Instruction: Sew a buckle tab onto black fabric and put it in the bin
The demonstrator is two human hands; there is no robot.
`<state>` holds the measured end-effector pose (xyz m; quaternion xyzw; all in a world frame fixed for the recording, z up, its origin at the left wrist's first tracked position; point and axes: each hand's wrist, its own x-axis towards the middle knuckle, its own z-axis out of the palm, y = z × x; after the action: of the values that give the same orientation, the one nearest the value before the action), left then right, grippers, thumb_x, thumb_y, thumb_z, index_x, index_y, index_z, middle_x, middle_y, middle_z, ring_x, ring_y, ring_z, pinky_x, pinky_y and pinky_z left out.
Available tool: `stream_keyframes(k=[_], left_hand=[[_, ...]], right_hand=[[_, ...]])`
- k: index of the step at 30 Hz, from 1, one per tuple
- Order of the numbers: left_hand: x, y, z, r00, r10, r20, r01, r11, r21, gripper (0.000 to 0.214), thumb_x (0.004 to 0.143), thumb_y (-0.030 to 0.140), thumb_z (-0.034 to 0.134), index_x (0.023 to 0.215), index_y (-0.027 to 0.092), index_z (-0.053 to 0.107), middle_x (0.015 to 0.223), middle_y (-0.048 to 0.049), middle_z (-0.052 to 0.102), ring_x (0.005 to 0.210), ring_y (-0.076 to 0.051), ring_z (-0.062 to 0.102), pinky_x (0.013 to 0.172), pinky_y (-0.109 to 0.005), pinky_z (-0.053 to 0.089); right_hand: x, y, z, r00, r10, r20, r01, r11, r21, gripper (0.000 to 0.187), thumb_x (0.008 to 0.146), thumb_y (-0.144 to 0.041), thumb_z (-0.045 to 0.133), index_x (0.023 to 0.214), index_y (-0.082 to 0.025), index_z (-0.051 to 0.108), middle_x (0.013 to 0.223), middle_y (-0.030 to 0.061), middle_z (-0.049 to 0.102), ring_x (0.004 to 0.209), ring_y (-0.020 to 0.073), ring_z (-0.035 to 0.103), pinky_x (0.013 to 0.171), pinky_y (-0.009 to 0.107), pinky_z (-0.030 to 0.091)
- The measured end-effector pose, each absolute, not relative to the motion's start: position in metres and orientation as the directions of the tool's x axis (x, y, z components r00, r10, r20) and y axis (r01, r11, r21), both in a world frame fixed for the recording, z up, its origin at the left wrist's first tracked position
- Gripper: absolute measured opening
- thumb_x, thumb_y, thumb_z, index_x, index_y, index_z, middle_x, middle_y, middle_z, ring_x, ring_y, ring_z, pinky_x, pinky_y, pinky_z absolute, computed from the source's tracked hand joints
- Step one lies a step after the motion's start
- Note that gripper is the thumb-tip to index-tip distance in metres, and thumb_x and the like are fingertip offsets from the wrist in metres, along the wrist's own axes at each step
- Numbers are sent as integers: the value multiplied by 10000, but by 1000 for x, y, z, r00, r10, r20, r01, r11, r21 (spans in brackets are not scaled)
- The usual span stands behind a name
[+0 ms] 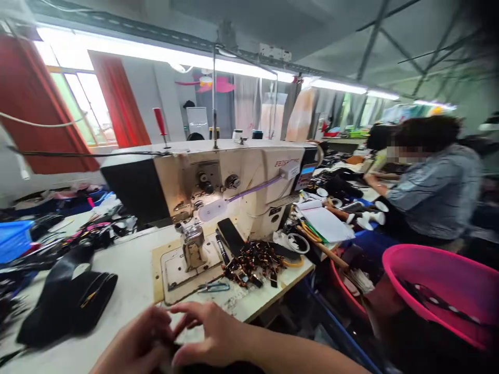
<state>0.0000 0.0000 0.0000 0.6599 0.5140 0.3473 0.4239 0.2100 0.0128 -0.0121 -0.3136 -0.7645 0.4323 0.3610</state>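
Observation:
My left hand (136, 345) and my right hand (208, 332) meet at the bottom edge of the view, over the near rim of the white table (128, 275). Both have their fingers curled and pinched together around a small dark thing that I cannot make out. Just beyond them stands a cream sewing machine (218, 182) with its needle post (193, 246) over a metal plate. Blue-handled snips (213, 286) lie on the table in front of the plate. A heap of small brown and black pieces (253, 262) lies to the right of the needle.
Black leather pieces (66, 301) lie on the table at left, with blue trays (15, 239) behind. A pink basin (448, 291) sits at lower right. Another person in a grey shirt (436, 192) works at the adjoining bench, near papers (325, 221) and tools.

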Motion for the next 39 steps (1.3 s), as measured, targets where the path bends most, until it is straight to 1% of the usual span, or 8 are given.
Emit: stream_keyframes(k=[3,7,9,19,25,28,34,39], left_hand=[[6,1,1,185,983,3,207,-42,977,339,651,407,760,803,197,542,719,17,616,672,-141,570,613,-251,441],[13,-7,-14,59,998,-33,126,25,992,422,619,444,793,842,180,550,708,25,580,671,-126,521,616,-239,393],[15,-17,-27,71,997,-28,133,18,991,433,685,479,748,940,182,560,710,29,581,667,-126,515,610,-239,376],[-40,-46,7,45,996,-83,585,41,810,356,852,530,513,814,189,609,709,16,610,686,-162,534,621,-251,412],[-31,8,-25,103,991,-89,883,-50,466,184,807,129,503,844,183,675,890,-76,684,896,-272,612,798,-394,453],[-2,21,-62,128,991,41,871,-132,473,306,862,85,422,1083,163,620,1116,-120,627,1079,-261,554,936,-413,419],[15,21,-93,247,959,137,798,-281,533,131,894,158,534,962,177,644,879,-54,649,889,-221,580,831,-370,468],[8,22,-100,254,951,177,777,-310,547,170,870,109,573,1017,174,626,869,-41,641,872,-220,561,828,-388,465]], right_hand=[[207,2,-1,-463,870,170,61,223,-973,387,809,-454,623,1041,-158,714,821,42,712,747,182,626,693,270,493],[208,3,-6,-447,875,184,151,276,-949,534,649,-378,800,1127,-177,671,1065,84,701,987,260,616,884,355,462],[206,4,-9,-412,887,209,145,291,-946,327,741,-365,727,1005,-174,706,1004,78,720,975,255,626,914,364,444],[212,10,-25,-390,918,-74,67,-52,-996,280,783,-426,640,894,-172,680,770,14,673,735,186,605,642,258,455],[198,35,-72,-285,958,-9,488,137,-862,146,798,-224,568,766,-159,694,766,56,717,780,222,646,715,303,445],[196,41,-85,-258,966,23,553,167,-816,152,822,-207,564,784,-182,708,802,57,735,811,232,657,747,318,433],[201,36,-90,-293,948,124,683,298,-667,159,844,-143,554,848,-176,710,892,93,691,859,264,613,769,368,433],[196,41,-91,-610,692,385,669,711,-217,204,854,-72,539,989,-149,671,946,97,629,895,246,540,789,354,452]])
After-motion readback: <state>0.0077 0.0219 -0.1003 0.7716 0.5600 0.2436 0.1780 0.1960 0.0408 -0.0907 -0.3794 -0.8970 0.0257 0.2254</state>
